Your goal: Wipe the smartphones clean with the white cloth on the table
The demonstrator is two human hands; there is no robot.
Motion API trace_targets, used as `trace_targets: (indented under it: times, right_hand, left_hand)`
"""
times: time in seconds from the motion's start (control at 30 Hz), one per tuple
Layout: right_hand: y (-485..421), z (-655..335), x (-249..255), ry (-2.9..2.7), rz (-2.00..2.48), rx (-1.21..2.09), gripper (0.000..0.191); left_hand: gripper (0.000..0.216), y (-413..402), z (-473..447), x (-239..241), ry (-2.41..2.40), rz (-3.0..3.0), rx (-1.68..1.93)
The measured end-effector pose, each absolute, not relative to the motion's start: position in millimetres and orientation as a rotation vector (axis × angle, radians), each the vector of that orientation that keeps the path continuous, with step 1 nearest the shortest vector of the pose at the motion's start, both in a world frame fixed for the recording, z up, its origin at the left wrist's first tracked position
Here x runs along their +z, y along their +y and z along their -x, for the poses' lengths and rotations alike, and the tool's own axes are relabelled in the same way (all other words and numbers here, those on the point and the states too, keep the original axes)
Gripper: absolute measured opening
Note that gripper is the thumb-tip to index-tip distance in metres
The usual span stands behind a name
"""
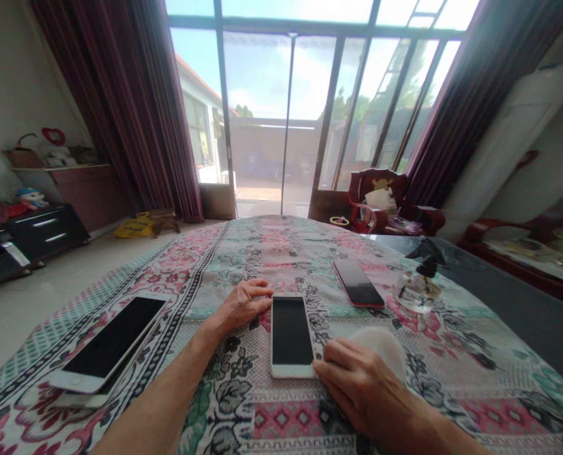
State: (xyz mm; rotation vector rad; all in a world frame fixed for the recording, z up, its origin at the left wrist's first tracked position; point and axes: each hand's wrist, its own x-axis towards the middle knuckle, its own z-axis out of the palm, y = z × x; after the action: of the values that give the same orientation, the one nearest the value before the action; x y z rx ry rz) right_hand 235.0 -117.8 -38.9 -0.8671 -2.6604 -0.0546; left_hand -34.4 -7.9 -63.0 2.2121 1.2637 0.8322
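Note:
A white phone (291, 335) with a dark screen lies flat on the patterned tablecloth (243, 253) in front of me. My left hand (243, 303) rests at the phone's top left corner, fingertips curled against its edge. My right hand (357, 379) lies at the phone's bottom right corner, fingers closed over a white cloth pad (385, 344) on the table.
Two stacked white tablets or phones (110, 344) lie at the left edge. A red-edged phone (358, 283) and a clear spray bottle with a black trigger (421, 281) sit at the right. Beyond the table are a dark bench (522, 303), red wooden chairs (380, 202) and a glass door.

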Motion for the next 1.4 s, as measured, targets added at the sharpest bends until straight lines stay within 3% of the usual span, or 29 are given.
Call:
trace_targets:
  times: [0.67,1.4]
  right_hand:
    - [-114,-203,-32,-2.758,0.868,-0.023,0.023]
    - [-100,-221,-31,-2.728,0.748,0.336,0.027]
  left_hand:
    - [0.025,-5,34,-67,1.255,-2.200,0.886]
    - [0.024,-9,34,-60,1.345,-2.148,0.820]
